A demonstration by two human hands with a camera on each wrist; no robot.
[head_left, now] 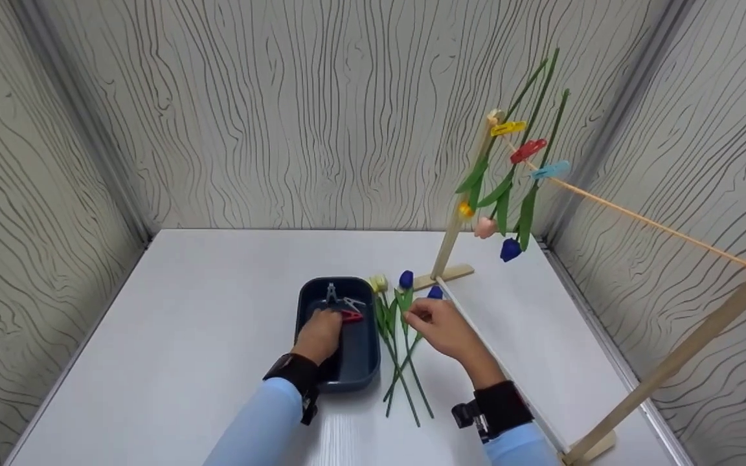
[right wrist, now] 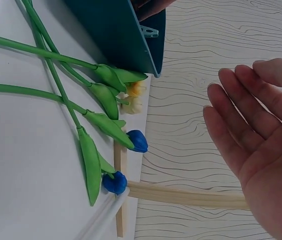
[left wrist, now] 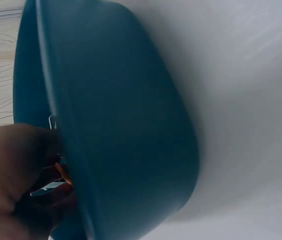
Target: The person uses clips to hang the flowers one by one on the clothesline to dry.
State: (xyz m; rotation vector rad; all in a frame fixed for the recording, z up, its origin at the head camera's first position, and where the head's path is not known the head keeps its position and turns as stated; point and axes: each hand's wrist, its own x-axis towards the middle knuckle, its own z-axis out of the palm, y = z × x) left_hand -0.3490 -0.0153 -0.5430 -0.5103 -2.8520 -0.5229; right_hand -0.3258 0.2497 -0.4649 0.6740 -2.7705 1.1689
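Note:
My left hand (head_left: 321,333) reaches down inside a dark blue bin (head_left: 359,362), its fingertips mostly hidden. Beside those fingers lies a red clothespin (head_left: 351,316), with a grey-blue clothespin (head_left: 331,292) farther back. In the left wrist view, an orange piece (left wrist: 63,172) and a pale teal piece (left wrist: 48,188) show among the fingers; I cannot tell whether they are gripped. Raised over several artificial tulips, my right hand (head_left: 441,327) holds nothing, its fingers loosely bent. These include a blue tulip (head_left: 406,279), another blue tulip (right wrist: 115,183) and a yellow one (right wrist: 136,89), stems crossing on the table.
To the right, an orange cord (head_left: 651,225) runs between two wooden posts. Three tulips hang head down from it near the far post (head_left: 451,243), held by a yellow clothespin (head_left: 509,128), a red one (head_left: 528,151) and a light blue one (head_left: 551,169). Wood-grain panels surround the white table (head_left: 185,323).

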